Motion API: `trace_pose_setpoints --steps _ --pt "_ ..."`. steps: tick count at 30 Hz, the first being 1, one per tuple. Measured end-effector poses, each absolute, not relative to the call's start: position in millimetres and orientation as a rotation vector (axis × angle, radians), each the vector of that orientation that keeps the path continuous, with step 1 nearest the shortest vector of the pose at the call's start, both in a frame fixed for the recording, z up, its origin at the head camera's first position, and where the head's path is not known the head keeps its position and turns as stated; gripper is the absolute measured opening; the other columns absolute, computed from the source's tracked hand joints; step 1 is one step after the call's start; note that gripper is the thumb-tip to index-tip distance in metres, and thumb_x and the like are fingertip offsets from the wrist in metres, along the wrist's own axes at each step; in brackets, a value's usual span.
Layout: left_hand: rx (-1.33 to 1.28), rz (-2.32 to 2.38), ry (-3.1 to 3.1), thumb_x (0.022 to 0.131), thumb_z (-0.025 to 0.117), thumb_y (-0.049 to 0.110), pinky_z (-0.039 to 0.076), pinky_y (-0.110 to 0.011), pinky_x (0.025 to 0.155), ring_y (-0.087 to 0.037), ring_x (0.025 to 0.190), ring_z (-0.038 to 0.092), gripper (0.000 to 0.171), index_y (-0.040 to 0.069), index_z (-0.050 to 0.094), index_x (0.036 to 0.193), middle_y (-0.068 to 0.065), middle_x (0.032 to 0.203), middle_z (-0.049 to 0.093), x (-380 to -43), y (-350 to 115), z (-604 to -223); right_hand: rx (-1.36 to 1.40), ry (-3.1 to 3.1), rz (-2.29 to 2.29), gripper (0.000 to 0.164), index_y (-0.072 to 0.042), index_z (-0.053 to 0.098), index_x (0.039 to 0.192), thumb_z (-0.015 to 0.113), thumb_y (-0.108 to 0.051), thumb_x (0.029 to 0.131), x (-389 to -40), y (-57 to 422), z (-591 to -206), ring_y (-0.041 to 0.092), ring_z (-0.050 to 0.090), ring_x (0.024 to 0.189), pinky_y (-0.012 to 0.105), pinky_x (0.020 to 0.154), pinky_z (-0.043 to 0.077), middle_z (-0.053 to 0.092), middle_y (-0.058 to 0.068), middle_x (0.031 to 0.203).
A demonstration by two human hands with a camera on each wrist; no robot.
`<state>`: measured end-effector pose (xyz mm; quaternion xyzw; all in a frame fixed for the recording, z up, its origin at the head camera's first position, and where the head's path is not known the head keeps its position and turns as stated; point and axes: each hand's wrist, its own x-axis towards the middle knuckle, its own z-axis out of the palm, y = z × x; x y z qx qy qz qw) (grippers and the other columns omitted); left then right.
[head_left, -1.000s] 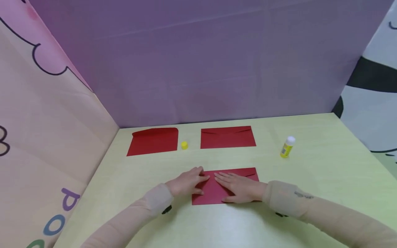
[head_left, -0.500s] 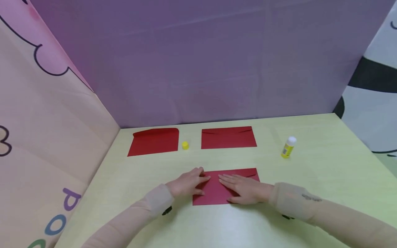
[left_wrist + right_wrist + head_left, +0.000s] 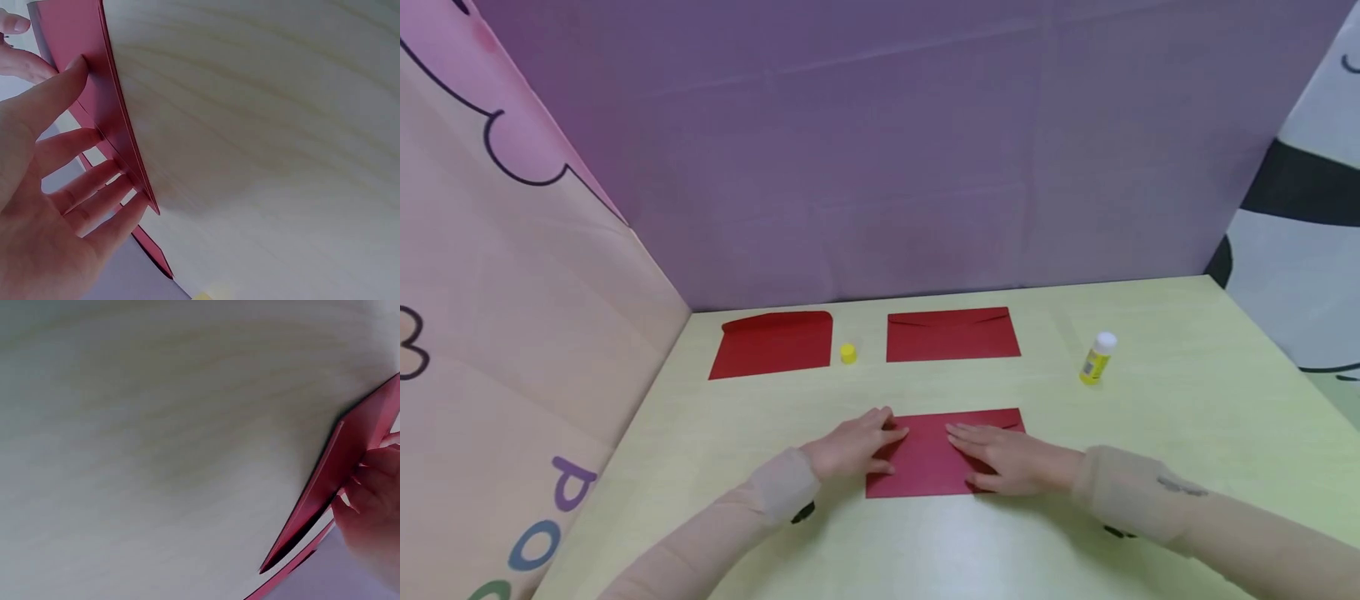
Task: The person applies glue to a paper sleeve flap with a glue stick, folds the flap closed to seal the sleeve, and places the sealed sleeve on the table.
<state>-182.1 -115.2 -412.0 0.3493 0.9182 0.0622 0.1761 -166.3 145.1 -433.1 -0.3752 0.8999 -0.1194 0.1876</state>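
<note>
A red envelope (image 3: 925, 467) lies flat on the table in front of the person, its flap folded down along the far edge. On its left end rests my left hand (image 3: 855, 444), fingers spread, thumb toward the near side; the left wrist view shows the fingertips (image 3: 140, 199) along the envelope's edge. My right hand (image 3: 1015, 458) lies on the envelope's right half with straight fingers pointing left. In the right wrist view the envelope (image 3: 350, 444) has its flap slightly raised at one corner, with the right hand (image 3: 375, 500) at its edge.
Farther back lie a second red envelope (image 3: 953, 337) with its flap folded and a third red envelope (image 3: 775, 346) at the left with its flap up. A yellow cap (image 3: 847, 353) sits between them. A glue stick (image 3: 1097, 358) stands at the right. Fabric walls surround the pale table (image 3: 1187, 400).
My right hand has slid to the right across the envelope, uncovering more of its middle. My left hand has stayed in place on the left end.
</note>
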Motion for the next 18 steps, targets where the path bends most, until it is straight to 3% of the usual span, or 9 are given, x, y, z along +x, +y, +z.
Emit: trace_pose_setpoints --steps 10,18 --pt "0.928 0.174 2.652 0.074 0.071 0.031 0.045 -0.020 0.082 -0.013 0.105 0.043 0.055 0.011 0.055 0.122 -0.003 0.119 0.046 -178 -108 -410 -1.198 2.736 -0.207 0.045 0.000 0.052 0.122 0.059 -0.024 0.084 -164 153 -431 0.028 0.045 0.116 0.039 0.086 0.045 0.046 0.014 0.129" --pt "0.871 0.371 2.669 0.078 0.068 0.025 0.046 -0.022 0.082 -0.014 0.103 0.046 0.044 0.010 0.058 0.117 -0.001 0.114 0.050 -176 -109 -414 -1.157 2.899 -0.335 0.040 0.001 0.058 0.114 0.065 -0.018 0.079 -162 159 -431 0.030 0.052 0.106 0.039 0.080 0.048 0.054 0.017 0.118"
